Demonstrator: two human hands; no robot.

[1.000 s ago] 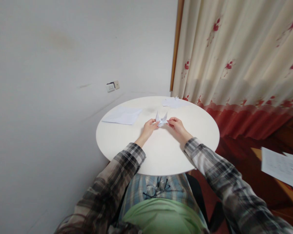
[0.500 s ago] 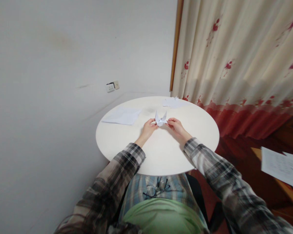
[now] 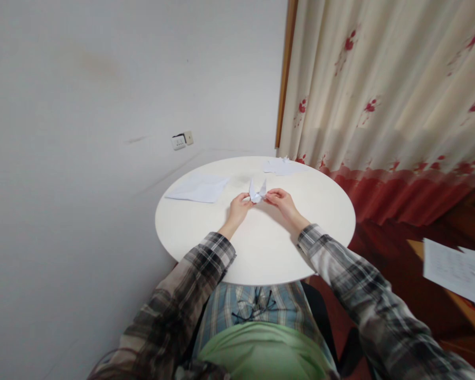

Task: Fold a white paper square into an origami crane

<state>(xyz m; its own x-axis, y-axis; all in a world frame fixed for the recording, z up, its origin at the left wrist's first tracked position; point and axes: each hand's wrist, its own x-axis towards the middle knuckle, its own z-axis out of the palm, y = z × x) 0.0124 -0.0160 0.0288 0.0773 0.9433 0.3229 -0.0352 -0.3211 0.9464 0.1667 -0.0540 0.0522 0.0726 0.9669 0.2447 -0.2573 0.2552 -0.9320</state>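
Between my two hands, above the middle of the round white table [image 3: 261, 248], is a small folded white paper crane [image 3: 257, 196] with two pointed flaps standing up. My left hand [image 3: 239, 207] pinches its left side between thumb and fingers. On the other side, the fingertips of my right hand [image 3: 281, 201] are closed on its right end. The fingers partly cover both ends of the fold.
A stack of white paper [image 3: 200, 188] lies at the table's left. More paper pieces [image 3: 283, 167] lie at the far edge, with a small folded piece on them. Printed sheets [image 3: 455, 269] rest on wooden furniture at right. A wall stands left, a curtain [image 3: 364, 105] behind.
The paper crane and my right hand have shifted slightly to the left. My left hand has barely moved and both hands keep their hold.
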